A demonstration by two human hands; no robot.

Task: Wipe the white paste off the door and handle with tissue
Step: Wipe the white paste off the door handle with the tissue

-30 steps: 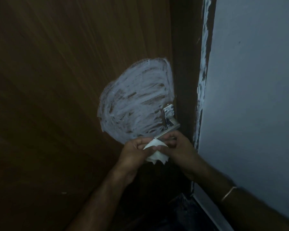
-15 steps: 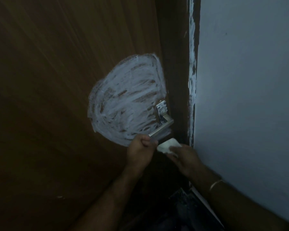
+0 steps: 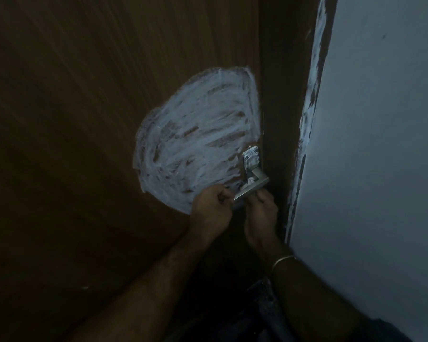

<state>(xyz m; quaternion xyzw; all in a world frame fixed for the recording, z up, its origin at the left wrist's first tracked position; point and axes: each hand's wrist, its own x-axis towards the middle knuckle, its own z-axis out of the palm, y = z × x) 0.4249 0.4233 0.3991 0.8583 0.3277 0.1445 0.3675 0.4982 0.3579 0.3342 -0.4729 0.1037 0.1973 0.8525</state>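
Head view, dim light. The brown wooden door [image 3: 84, 144] carried a broad, streaked patch of white paste [image 3: 195, 144] just left of its closing edge, and the metal lever handle [image 3: 253, 185] stood at the patch's lower right, its plate also smeared. The left hand [image 3: 211, 211] was curled into a fist at the free end of the lever, touching it; whether it gripped the lever or held anything could not be told. The right hand [image 3: 261, 213] lay just under the lever with its fingers bent toward it. The tissue was not visible in this frame, and may have been hidden within the right hand; this could not be confirmed. A thin bangle [image 3: 283, 260] circled the right wrist, beside the pale wall [image 3: 381, 169].

Risks, as judged: the large patch appeared untouched, so one small tissue could saturate and merely spread paste further. Pressure on the lever might depress it and swing the door, and paste could remain lodged in the plate's recesses.
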